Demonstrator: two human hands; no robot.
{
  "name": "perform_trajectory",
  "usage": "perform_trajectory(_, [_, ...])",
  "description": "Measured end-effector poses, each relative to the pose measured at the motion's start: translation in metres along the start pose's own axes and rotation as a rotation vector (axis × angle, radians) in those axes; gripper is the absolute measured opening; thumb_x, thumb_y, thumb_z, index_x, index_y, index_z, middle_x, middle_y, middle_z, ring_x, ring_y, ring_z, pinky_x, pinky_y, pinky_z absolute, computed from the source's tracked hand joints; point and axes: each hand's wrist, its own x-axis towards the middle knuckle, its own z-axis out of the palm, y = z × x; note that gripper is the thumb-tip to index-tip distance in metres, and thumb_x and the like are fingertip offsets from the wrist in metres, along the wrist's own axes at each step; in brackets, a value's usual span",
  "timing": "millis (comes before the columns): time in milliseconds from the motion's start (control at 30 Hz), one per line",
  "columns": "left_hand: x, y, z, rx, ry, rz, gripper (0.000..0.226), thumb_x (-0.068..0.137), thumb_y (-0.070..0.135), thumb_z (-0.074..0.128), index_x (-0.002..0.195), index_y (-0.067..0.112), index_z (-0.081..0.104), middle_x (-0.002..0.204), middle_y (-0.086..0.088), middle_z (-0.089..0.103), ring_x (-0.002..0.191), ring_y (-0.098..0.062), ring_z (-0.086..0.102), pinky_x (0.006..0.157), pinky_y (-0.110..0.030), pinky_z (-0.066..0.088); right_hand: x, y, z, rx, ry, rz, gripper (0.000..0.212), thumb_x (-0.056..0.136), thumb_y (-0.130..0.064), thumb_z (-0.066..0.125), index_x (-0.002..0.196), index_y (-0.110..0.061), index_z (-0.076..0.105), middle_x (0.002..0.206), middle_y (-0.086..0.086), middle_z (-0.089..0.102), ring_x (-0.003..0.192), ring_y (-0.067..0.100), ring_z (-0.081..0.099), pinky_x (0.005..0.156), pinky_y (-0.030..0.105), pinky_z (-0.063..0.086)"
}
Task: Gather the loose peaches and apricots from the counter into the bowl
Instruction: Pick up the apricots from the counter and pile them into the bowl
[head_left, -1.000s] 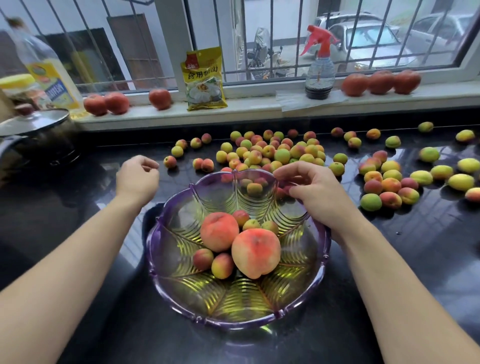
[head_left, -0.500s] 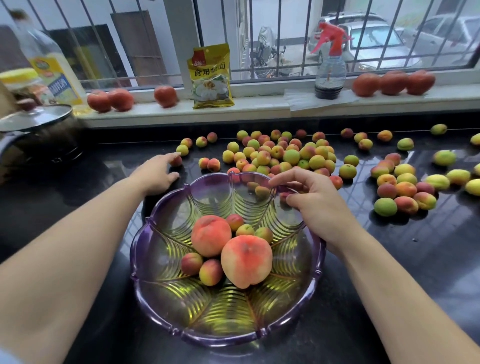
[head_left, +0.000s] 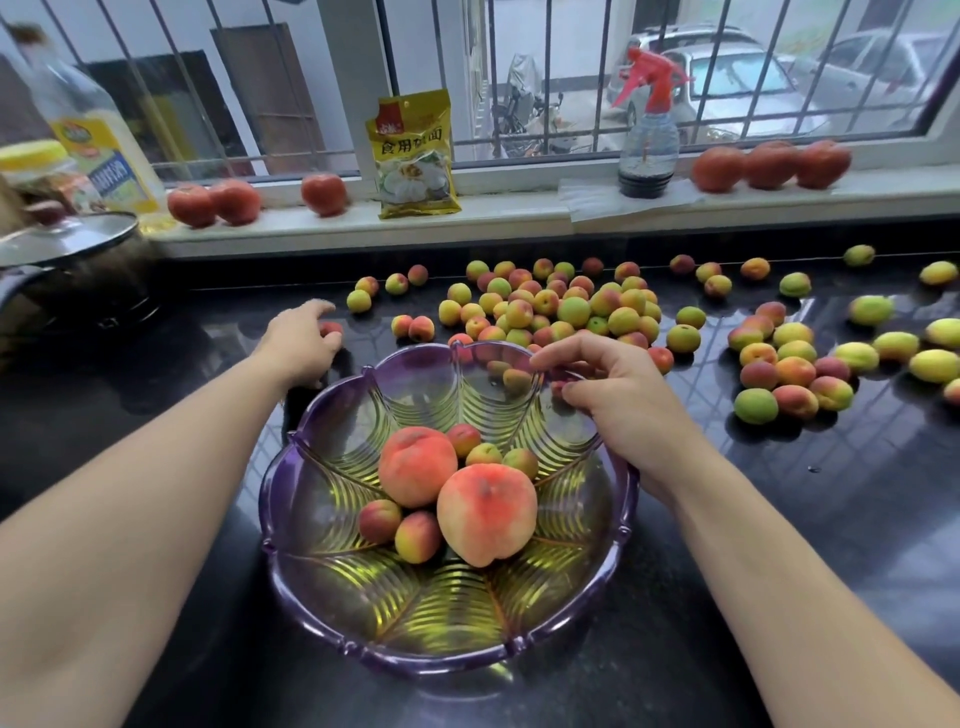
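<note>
Reaching out over the dark counter (head_left: 779, 519), our left hand (head_left: 301, 345) lies beyond the far left rim of the purple bowl (head_left: 618, 525), its fingers curled over a small reddish apricot (head_left: 330, 328) that shows just at the fingertips; whether the fruit is truly gripped or only touched, we cannot tell. Our right hand (head_left: 618, 395) hovers at the bowl's far right rim, fingers bent and pinching small reddish fruit (head_left: 558, 387) against the thumb, right above the glass wall. Just below and nearer us than that hand, two large peaches (head_left: 485, 514) sit in the middle of the bowl with several small apricots touching them. The main heap of loose apricots (head_left: 561, 309) lies just beyond our right hand's fingertips, between the two hands and farther back. A second cluster (head_left: 789, 371) sits to the right of our right hand, well apart from the left one, with scattered fruit farther right still.
</note>
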Motion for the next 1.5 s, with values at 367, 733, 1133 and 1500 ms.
perform_trajectory(367, [-0.132,0.106,-0.051,-0.45,-0.114,0.308,0.026,0.084,0.01,0.084,0.096,0.021,0.064,0.092,0.003,0.074,0.078,-0.003,0.07,0.073,-0.021,0.056,0.0,0.002,-0.001,-0.021,0.007,-0.013,0.043,0.089,0.012,0.053,0.098,-0.023,0.076,0.11,-0.001,0.071,0.112,0.019,0.065,0.094,0.049,0.057])
perform_trajectory(733, [-0.14,0.137,0.002,0.029,-0.404,0.541,0.036,0.083,0.018,0.085,0.116,0.02,0.071,0.102,0.012,0.066,0.098,-0.009,0.066,0.09,-0.037,0.059,-0.004,-0.002,-0.001,0.005,0.003,-0.015,0.039,0.091,0.01,0.053,0.099,-0.021,0.075,0.107,-0.005,0.071,0.109,0.013,0.065,0.095,0.045,0.058])
perform_trajectory(1133, [-0.135,0.133,0.003,0.115,-0.462,0.592,0.03,0.083,0.026,0.086,0.109,0.021,0.071,0.102,0.009,0.07,0.094,-0.008,0.064,0.084,-0.032,0.057,-0.003,0.0,-0.001,-0.002,0.01,-0.02,0.04,0.089,0.012,0.053,0.099,-0.02,0.075,0.108,-0.004,0.071,0.11,0.013,0.065,0.096,0.045,0.057])
perform_trajectory(1500, [-0.118,0.118,-0.039,-0.153,-0.218,0.422,0.008,0.096,0.02,0.071,0.099,0.022,0.078,0.092,0.01,0.076,0.082,0.001,0.069,0.075,-0.016,0.053,-0.003,-0.001,-0.002,0.003,0.006,0.0,0.041,0.09,0.012,0.054,0.099,-0.022,0.075,0.11,-0.003,0.07,0.112,0.017,0.065,0.094,0.047,0.058])
